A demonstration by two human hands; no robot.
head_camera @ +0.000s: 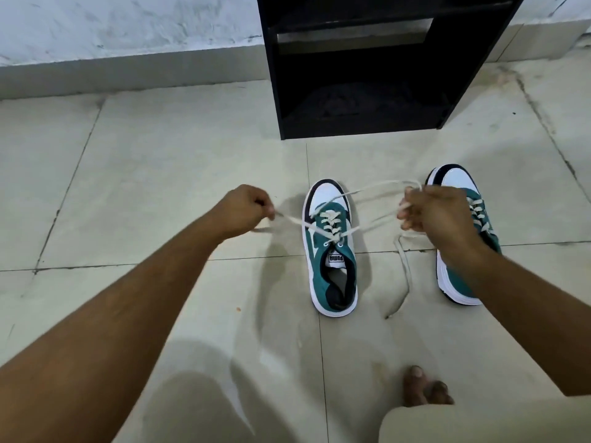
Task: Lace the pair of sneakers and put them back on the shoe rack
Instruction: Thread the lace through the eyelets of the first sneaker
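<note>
Two teal, white and black sneakers stand on the tiled floor, toes pointing away from me. The left sneaker has a cream lace crossed through its eyelets. My left hand pinches one lace end, pulled out to the left of the shoe. My right hand grips the other end, gathered in loops, out to the right. That hand and forearm cover the middle of the right sneaker, which shows a laced front. A loose lace tail trails on the floor between the shoes.
A black shoe rack with open shelves stands against the wall just beyond the sneakers. Pale floor tiles spread to the left. My bare toes and a knee in beige cloth sit at the bottom right.
</note>
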